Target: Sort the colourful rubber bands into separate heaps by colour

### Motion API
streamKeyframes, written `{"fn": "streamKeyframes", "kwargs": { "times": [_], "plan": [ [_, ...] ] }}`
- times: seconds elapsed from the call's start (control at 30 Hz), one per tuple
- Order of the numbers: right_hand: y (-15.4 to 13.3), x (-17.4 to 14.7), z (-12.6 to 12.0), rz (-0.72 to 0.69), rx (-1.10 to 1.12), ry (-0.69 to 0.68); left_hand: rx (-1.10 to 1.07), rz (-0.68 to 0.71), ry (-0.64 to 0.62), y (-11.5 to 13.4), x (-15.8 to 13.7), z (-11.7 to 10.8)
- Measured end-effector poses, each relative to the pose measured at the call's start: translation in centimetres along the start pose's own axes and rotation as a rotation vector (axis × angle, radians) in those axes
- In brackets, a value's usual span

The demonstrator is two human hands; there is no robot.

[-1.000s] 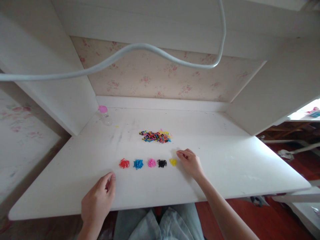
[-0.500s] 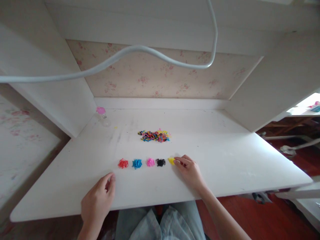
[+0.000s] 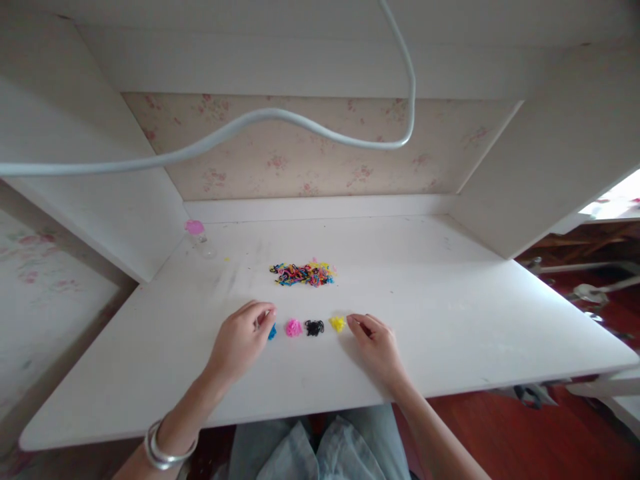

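Small rubber bands lie sorted in a row of little piles: blue (image 3: 273,331), pink (image 3: 293,327), black (image 3: 315,327) and yellow (image 3: 337,324). My left hand (image 3: 240,339) hovers over the left end of the row, thumb and fingertips pinched together. It covers part of the blue pile and hides the red one. Just right of the yellow pile, my right hand (image 3: 377,343) is closed in a pinch. Whether either pinch holds a band is too small to see. Behind the row lies a larger mixed heap of coloured rubber bands (image 3: 303,273).
A clear container with a pink lid (image 3: 195,227) is at the desk's back left corner. A white cable (image 3: 280,115) hangs across the upper view. White panels (image 3: 555,140) enclose the white desk (image 3: 450,313) at the sides and above.
My left hand has moved right and forward from the desk's front left to the row, now covering the red pile. My right fingertips have drawn slightly off the yellow pile.
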State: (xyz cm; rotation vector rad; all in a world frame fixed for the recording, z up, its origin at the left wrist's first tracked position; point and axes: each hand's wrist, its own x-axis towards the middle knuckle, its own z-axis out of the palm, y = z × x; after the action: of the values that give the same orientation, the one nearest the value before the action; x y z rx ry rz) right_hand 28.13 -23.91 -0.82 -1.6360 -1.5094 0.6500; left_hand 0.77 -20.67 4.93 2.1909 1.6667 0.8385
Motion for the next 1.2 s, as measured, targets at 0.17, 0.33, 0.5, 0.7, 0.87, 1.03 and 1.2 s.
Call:
{"fn": "streamKeyframes", "kwargs": {
  "times": [0.17, 0.33, 0.5, 0.7, 0.87, 1.03, 1.2],
  "plan": [
    [0.0, 0.2, -0.1, -0.011, -0.008, -0.013, 0.132, 0.129, -0.212, 1.8, 7.8, 2.6],
    [0.1, 0.5, -0.1, -0.002, 0.022, -0.001, 0.215, 0.157, -0.294, 1.8, 13.5, 5.5],
    [0.3, 0.7, -0.1, -0.006, 0.016, -0.002, 0.317, 0.152, -0.344, 1.5, 16.2, 7.3],
    [0.5, 0.8, -0.1, -0.005, 0.029, -0.01, 0.397, 0.156, -0.395, 1.6, 17.8, 8.6],
    [0.5, 0.8, -0.2, -0.01, 0.043, -0.01, 0.43, 0.176, -0.469, 1.6, 18.4, 9.2],
    [0.5, 0.8, -0.2, -0.01, 0.074, -0.022, 0.457, 0.174, -0.492, 1.5, 18.3, 9.7],
    [0.8, 0.8, -0.2, -0.004, 0.065, -0.02, 0.466, 0.164, -0.5, 1.3, 18.3, 10.2]
  ]
}}
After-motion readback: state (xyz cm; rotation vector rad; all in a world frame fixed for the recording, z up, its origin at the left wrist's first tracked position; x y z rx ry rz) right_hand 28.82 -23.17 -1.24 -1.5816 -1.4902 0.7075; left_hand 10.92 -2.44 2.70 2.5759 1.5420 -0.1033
